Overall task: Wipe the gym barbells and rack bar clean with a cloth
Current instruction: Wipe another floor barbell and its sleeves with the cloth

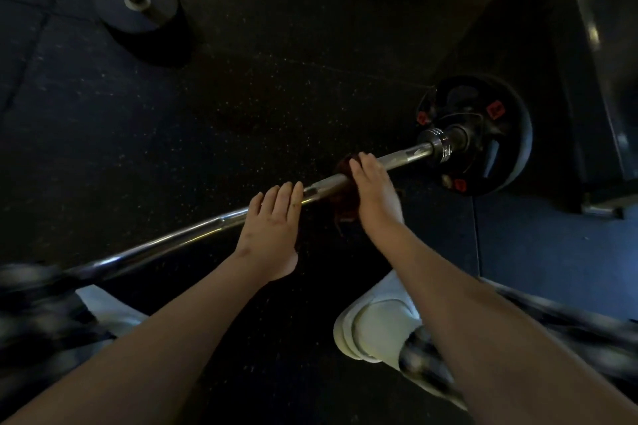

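A chrome barbell (402, 160) lies across the dark rubber floor, running from lower left up to a black weight plate (493, 148) at the right. My right hand (374, 193) grips a dark red cloth (343, 205) wrapped around the bar's shaft. My left hand (272, 228) rests on the bar just left of the cloth, fingers straight and flat over the shaft. The bar's left end is blurred and hidden near the frame's edge.
A second barbell or dumbbell with a round dark plate (145, 15) stands at the upper left. A dark machine frame (607, 79) rises at the right. My white shoes (376, 328) are below the bar. The rubber floor (259, 79) spreads beyond the bar.
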